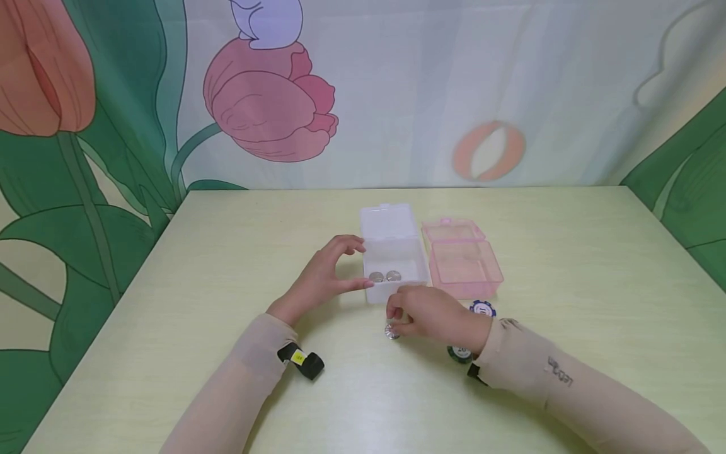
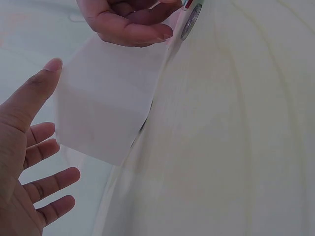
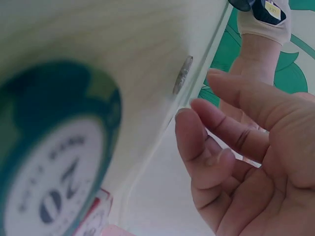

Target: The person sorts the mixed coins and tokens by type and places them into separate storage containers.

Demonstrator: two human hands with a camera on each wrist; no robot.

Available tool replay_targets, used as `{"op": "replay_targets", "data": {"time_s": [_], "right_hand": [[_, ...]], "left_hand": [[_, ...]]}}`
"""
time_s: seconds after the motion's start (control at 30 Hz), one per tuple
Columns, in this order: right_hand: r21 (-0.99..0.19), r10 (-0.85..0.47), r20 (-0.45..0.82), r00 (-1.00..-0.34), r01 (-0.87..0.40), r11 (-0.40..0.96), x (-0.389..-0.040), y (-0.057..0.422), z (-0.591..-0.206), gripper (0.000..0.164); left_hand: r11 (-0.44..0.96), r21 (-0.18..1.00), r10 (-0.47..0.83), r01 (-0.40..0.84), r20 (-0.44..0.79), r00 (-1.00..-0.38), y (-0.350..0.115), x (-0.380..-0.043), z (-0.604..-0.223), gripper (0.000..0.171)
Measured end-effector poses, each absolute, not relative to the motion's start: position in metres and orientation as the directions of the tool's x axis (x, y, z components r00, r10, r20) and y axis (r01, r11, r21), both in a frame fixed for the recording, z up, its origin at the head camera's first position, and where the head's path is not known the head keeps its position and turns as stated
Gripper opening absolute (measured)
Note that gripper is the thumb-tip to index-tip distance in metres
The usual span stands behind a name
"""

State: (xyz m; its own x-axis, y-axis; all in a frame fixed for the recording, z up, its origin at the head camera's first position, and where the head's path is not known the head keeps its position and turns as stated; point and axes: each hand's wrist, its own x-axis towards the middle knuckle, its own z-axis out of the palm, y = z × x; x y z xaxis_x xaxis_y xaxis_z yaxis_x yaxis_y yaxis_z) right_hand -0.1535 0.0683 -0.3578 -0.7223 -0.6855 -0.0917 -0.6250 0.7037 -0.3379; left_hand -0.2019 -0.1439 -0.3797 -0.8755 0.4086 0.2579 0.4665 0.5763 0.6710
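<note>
A white plastic box (image 1: pixel 394 293) with its lid raised holds two silver coins (image 1: pixel 394 276). At its left side is my left hand (image 1: pixel 323 268), fingers spread apart, thumb by the front left corner; in the left wrist view the thumb tip meets the box edge (image 2: pixel 106 98). My right hand (image 1: pixel 433 313) reaches down in front of the box over another silver coin (image 1: pixel 391 331). From the right wrist view, that coin (image 3: pixel 183 75) rests on the table, apart from the loosely bent fingers (image 3: pixel 229 130) and thumb. Nothing shows between them.
Right of the white box stands an open pink translucent box (image 1: pixel 466 268). A blue poker chip (image 1: pixel 483 308) and a green poker chip (image 1: pixel 460 354) lie beside my right wrist, partly covered. A red chip (image 3: pixel 93 219) shows in the right wrist view. A printed curtain (image 1: pixel 397 94) hangs behind the table.
</note>
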Motion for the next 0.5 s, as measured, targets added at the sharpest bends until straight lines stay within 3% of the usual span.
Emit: {"op": "replay_targets", "data": {"time_s": [0.23,0.5], "right_hand": [[-0.300,-0.701,-0.115,-0.704,-0.648,0.700,-0.1507,0.0644,-0.3582,0.013],[-0.249,-0.657,-0.157,-0.737,-0.614,0.749,-0.1485,0.0591,-0.3591,0.016]], "left_hand": [[0.572,0.674,0.411,0.467,0.257,-0.874,-0.1445,-0.2018,-0.3803,0.055],[0.563,0.677,0.414,0.474,0.264,-0.871,-0.1450,-0.2019,-0.3805,0.053]]}}
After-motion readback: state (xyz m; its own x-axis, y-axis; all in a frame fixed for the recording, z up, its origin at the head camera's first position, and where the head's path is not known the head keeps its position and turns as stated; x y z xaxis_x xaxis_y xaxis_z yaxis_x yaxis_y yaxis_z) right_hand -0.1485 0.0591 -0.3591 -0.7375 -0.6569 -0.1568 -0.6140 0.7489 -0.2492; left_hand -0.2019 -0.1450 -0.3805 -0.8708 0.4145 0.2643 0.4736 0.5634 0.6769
